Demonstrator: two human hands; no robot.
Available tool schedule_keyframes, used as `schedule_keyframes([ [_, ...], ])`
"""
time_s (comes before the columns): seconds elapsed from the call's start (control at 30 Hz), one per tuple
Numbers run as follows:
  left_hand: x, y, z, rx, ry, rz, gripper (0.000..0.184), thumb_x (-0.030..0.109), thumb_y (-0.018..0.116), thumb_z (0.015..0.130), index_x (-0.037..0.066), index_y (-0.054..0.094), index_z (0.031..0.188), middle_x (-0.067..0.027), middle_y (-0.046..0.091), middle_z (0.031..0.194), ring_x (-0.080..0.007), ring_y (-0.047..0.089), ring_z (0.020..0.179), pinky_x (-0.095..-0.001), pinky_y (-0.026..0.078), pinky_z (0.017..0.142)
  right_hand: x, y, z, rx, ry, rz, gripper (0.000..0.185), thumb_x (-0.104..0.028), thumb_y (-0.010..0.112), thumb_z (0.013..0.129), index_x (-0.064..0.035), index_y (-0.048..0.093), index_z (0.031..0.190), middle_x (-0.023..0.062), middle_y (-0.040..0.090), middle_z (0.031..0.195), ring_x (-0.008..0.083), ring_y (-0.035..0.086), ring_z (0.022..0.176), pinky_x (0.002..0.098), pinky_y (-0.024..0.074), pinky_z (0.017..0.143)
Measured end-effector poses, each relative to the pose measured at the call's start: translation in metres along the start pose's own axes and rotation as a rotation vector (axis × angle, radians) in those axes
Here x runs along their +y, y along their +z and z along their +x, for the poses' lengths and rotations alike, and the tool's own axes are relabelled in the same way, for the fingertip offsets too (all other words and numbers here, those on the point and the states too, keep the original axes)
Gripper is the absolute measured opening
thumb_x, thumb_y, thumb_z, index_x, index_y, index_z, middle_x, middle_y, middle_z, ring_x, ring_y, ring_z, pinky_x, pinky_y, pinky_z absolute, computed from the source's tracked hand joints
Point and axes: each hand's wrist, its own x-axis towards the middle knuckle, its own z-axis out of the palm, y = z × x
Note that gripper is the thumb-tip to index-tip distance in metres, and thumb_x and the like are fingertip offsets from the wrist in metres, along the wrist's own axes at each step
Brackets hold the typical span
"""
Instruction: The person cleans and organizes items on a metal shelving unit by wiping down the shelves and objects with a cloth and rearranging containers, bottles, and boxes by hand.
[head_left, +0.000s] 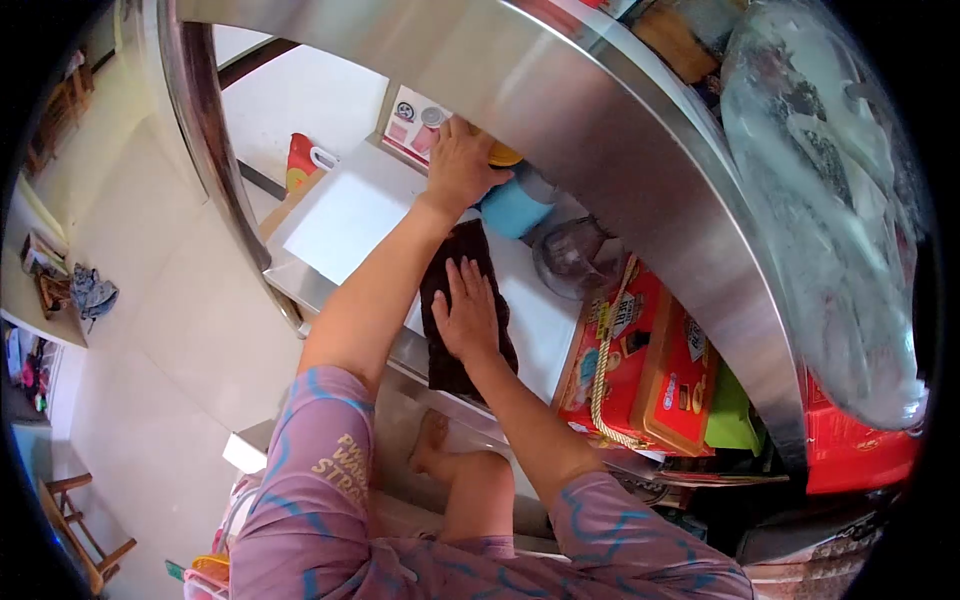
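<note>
My right hand (468,312) lies flat, fingers stretched out, on a dark brown cloth (462,365) spread over a white shelf surface (535,320). Farther in, my left hand (465,168) reaches under the metal edge with its thumb apart from the fingers. Its fingertips are against or in front of a box with a printed picture (410,125). Close to the thumb are a yellow round object (505,155), partly hidden, and a light blue container (517,205). A clear plastic or glass bowl (575,258) stands to the right of these.
A wide stainless steel edge (620,170) curves above my hands. Red gift boxes with a rope handle (640,370) stand at the right. A clear plastic bag (810,220) sits on top. Behind the shelf is a red packet (300,160). A wooden stool (85,530) stands on the tiled floor (190,300).
</note>
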Motion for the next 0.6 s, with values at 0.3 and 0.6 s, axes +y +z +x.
schedule_keyframes([
  [0.3, -0.007, 0.046, 0.001, 0.028, -0.006, 0.079, 0.053, 0.042, 0.073, 0.070, 0.014, 0.067, 0.115, -0.0098, 0.061, 0.117, -0.0330, 0.052, 0.110, -0.0458, 0.038, 0.092, 0.001, 0.002, 0.001, 0.028, 0.012, 0.025, 0.057, -0.031, 0.045, 0.095, -0.0028, 0.035, 0.144, 0.0227, 0.034, 0.148, 0.0352, 0.030, 0.139, 0.0446, 0.0190, 0.117],
  [0.6, 0.062, 0.096, 0.015, 0.138, 0.036, 0.125, 0.042, 0.030, 0.065, 0.080, 0.011, 0.063, 0.117, -0.0106, 0.061, 0.118, -0.0308, 0.053, 0.113, -0.0453, 0.039, 0.093, 0.001, -0.006, 0.005, 0.003, 0.005, 0.146, 0.052, -0.037, 0.048, 0.093, -0.0042, 0.050, 0.133, 0.0206, 0.042, 0.142, 0.0343, 0.038, 0.132, 0.0457, 0.0245, 0.114],
])
